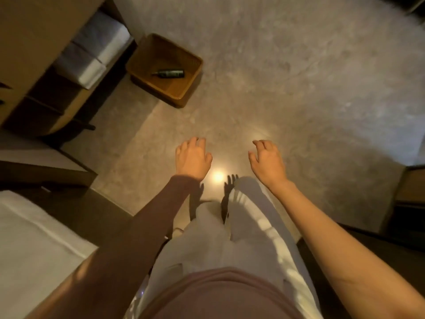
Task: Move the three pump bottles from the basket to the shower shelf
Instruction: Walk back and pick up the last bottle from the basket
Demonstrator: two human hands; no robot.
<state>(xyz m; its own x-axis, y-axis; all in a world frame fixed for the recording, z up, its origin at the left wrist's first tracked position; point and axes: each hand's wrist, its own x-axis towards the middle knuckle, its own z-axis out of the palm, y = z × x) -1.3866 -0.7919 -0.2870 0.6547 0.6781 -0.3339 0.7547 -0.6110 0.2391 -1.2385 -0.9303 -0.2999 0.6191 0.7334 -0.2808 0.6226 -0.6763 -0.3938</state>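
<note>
A brown square basket (147,54) stands on the stone floor at the upper left. One dark pump bottle (169,73) lies on its side inside it, pump end pointing left. My left hand (192,159) and my right hand (268,160) hang in front of me over the floor, well short of the basket. Both hold nothing, with fingers loosely curled and apart. No shower shelf shows in this view.
A wooden cabinet (34,38) with folded white towels (96,54) stands left of the basket. White bedding (32,245) fills the lower left. A dark wooden piece (409,199) sits at the right edge. Bare stone floor (299,77) spreads across the middle and right.
</note>
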